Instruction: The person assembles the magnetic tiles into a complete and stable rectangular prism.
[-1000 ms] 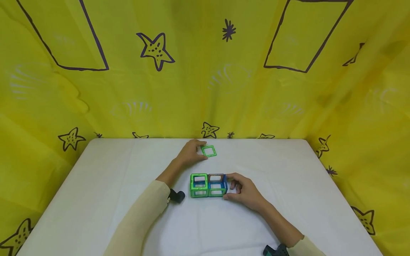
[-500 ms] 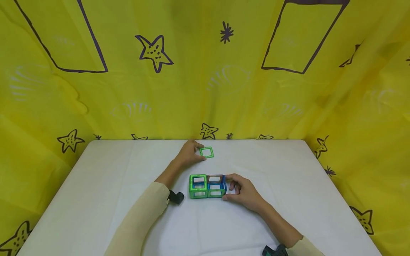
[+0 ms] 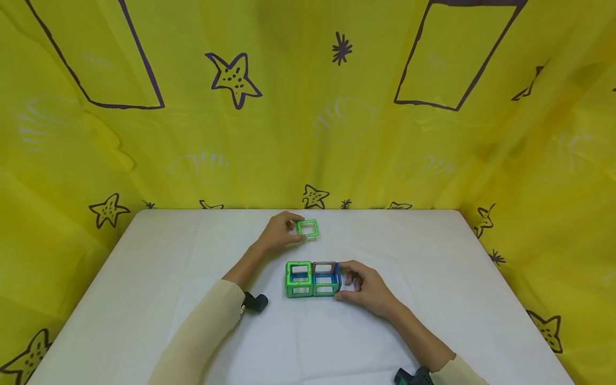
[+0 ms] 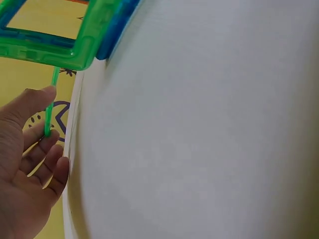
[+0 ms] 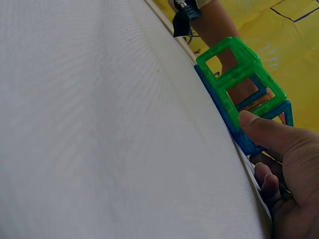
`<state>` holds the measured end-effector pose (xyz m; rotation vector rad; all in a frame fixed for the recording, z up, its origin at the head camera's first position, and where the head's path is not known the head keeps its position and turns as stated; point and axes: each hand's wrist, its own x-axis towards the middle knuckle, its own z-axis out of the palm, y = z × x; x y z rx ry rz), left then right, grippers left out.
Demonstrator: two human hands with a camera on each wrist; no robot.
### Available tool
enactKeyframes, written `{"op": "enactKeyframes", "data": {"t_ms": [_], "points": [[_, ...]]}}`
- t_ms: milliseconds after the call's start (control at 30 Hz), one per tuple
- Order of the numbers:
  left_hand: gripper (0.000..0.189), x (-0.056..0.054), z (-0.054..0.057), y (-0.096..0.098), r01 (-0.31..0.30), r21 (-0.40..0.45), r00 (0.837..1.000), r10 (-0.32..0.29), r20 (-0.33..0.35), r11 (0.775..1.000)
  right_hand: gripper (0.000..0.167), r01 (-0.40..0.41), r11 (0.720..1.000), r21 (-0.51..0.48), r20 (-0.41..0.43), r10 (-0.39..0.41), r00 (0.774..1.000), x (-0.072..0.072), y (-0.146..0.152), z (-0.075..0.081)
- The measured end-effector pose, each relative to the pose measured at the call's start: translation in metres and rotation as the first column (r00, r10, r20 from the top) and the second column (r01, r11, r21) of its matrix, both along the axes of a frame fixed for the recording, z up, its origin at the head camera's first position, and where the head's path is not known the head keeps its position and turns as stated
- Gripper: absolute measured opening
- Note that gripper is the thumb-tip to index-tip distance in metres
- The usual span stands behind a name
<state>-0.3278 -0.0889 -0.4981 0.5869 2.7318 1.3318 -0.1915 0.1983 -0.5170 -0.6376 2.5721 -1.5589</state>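
Note:
Two joined open cubes of magnetic frame tiles [image 3: 313, 282] rest on the table, the left cube green on top and at the front, the right with blue, green and brown frames. My right hand [image 3: 368, 287] grips their right end between thumb and fingers, the thumb on the near lower corner in the right wrist view. Behind the cubes, my left hand [image 3: 279, 232] pinches a single green square magnetic tile [image 3: 316, 227] by its left side. In the left wrist view this tile [image 4: 49, 117] shows edge-on between thumb and fingers, the other fingers loosely bent.
The white-covered table [image 3: 404, 240] reaches back to a yellow curtain [image 3: 279, 133] with drawn stars, which also hangs at both sides. Each wrist carries a small black camera, such as the left camera [image 3: 256, 302].
The left hand has shifted slightly left with the green tile, which has turned a little and now sits squarer to the cubes. The right hand and the cubes have stayed in place.

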Motion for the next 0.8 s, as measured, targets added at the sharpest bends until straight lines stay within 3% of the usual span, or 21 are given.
{"op": "enactKeyframes", "data": {"t_ms": [167, 367, 533, 800], "points": [[0.051, 0.010, 0.006, -0.006, 0.042, 0.022, 0.998, -0.041, -0.058, 0.999, 0.059, 0.006, 1.000, 0.015, 0.009, -0.006, 1.000, -0.001, 0.000, 0.002], [0.051, 0.026, 0.018, -0.009, 0.039, 0.081, 0.996, -0.033, -0.082, 0.996, 0.060, 0.010, 0.999, 0.031, 0.009, -0.010, 1.000, -0.002, 0.001, -0.001], [0.051, 0.044, 0.029, -0.008, 0.057, 0.108, 0.996, -0.048, -0.081, 0.993, 0.060, 0.003, 1.000, 0.020, 0.012, -0.003, 1.000, 0.000, 0.001, 0.000], [0.051, 0.071, 0.042, -0.004, 0.118, 0.097, 0.985, -0.104, -0.134, 0.988, 0.059, -0.001, 1.000, 0.021, 0.011, 0.000, 1.000, 0.000, 0.000, 0.002]]}}
